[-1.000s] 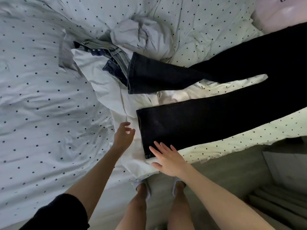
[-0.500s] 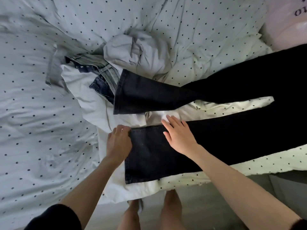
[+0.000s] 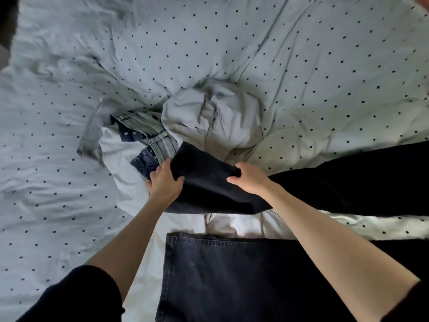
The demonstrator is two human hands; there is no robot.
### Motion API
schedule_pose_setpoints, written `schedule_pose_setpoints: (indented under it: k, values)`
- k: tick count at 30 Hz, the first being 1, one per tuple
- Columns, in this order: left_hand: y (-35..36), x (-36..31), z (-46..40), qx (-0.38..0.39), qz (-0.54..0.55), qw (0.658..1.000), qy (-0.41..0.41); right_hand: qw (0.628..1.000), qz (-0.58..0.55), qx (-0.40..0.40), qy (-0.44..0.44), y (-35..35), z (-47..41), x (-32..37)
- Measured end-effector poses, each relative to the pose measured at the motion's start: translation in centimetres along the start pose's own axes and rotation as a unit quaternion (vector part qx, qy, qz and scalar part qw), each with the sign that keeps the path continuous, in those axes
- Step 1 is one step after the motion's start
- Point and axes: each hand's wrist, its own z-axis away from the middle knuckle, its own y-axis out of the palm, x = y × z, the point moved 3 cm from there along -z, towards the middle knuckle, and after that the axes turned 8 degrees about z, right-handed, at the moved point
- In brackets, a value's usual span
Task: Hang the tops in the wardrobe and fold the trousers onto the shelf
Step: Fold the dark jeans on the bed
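A: How many garments are lying on the dotted duvet (image 3: 290, 66)?

B: Four: black trousers (image 3: 232, 275), blue jeans (image 3: 148, 140), a white top (image 3: 120, 156) and a grey one (image 3: 220, 117).

A: And the hands?

B: The left hand (image 3: 164, 182) and right hand (image 3: 249, 180) are each gripping the far trouser leg's hem. The near leg is lying flat at the bed's edge, with open duvet all round.
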Motion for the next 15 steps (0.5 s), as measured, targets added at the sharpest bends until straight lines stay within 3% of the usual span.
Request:
schedule_pose_setpoints:
  k: [4,8,12,15]
  values:
    - [-1.7,-0.7,-1.3,-0.044,0.071,0.996,-0.016,0.994,-0.054,-0.093,-0.031,-2.0,0.0,0.8]
    - [-4.8,-4.6,-1.0,-0.092,0.158,0.981,0.061,0.977,-0.077,-0.193,-0.053,-5.8,2.2,1.3]
    - [-10.4,-11.0,0.7,-0.186,0.210,0.938,0.206,0.895,-0.057,-0.423,-0.127,-11.1,7.3,3.3]
    - [-13.7,-13.0,2.5,-0.204,0.264,0.900,0.281,0.837,-0.020,-0.521,-0.168,-12.5,11.1,5.1]
